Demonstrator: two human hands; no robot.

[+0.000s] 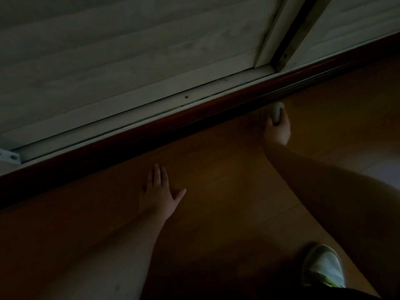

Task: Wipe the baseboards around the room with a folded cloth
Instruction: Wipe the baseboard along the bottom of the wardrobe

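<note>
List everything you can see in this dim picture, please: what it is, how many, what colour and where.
pale folded cloth: one, whitish, gripped in the right hand, at the foot of the baseboard.
dark reddish-brown wooden baseboard: one strip, running diagonally from lower left to upper right.
orange-brown wooden floor: one surface, below the baseboard.
pale sliding door frame with track: one, whitish, above the baseboard; panels behind it.
small white bracket: one, at the left edge on the frame.
white shoe: one, bottom right, on the floor.
left hand: one, fingers straight, resting flat on the floor.
right hand: one, fingers curled round the cloth.
</note>
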